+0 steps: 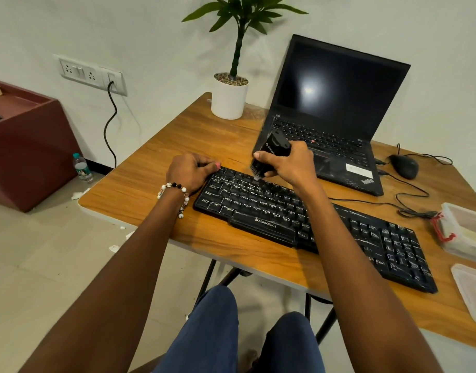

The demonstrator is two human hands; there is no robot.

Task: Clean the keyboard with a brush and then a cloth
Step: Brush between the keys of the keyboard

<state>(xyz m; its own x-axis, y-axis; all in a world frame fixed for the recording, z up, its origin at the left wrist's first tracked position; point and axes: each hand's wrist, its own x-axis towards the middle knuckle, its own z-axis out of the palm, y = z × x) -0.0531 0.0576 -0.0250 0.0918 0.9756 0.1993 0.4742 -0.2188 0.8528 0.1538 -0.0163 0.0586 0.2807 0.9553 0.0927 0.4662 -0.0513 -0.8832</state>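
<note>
A black dusty keyboard (325, 227) lies diagonally across the wooden table (140, 195). My right hand (290, 164) grips a black brush tool (270, 154) held upright, its bristle end touching the upper key rows near the keyboard's left part. My left hand (189, 169) holds the keyboard's top left corner, its fingers curled over the edge. No cloth is in view.
An open black laptop (328, 117) stands behind the keyboard, with a potted plant (230, 95) to its left and a black mouse (404, 166) with cables to its right. A clear plastic box (463, 230) and its lid (471, 292) sit at the right edge.
</note>
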